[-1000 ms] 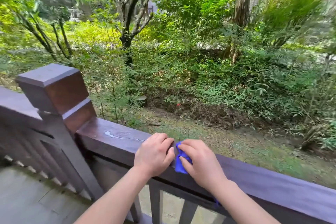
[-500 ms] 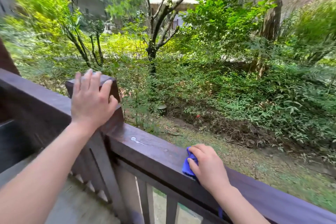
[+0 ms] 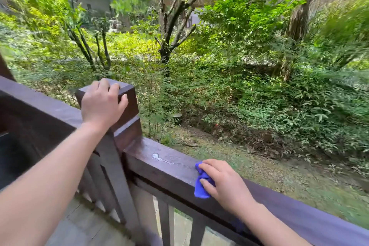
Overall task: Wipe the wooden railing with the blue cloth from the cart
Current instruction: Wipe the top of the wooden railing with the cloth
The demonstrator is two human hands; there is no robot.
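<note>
A dark brown wooden railing (image 3: 171,168) runs from the left edge down to the lower right. My right hand (image 3: 225,182) presses a bunched blue cloth (image 3: 201,187) onto the top of the rail, fingers curled over it. Just left of the cloth, a small pale wet streak (image 3: 159,157) shines on the rail top. My left hand (image 3: 101,104) rests on the square cap of the railing post (image 3: 129,110), fingers wrapped over its top edge. No cart is in view.
Balusters (image 3: 165,223) stand under the rail, with grey paving (image 3: 83,225) on my side. Beyond the rail lie a bare dirt slope, dense shrubs and a thin tree (image 3: 165,50). Buildings show far behind the foliage.
My left hand left the cloth, rose to the post cap and now grips it. My right hand kept the cloth pressed on the rail. The view shifted left.
</note>
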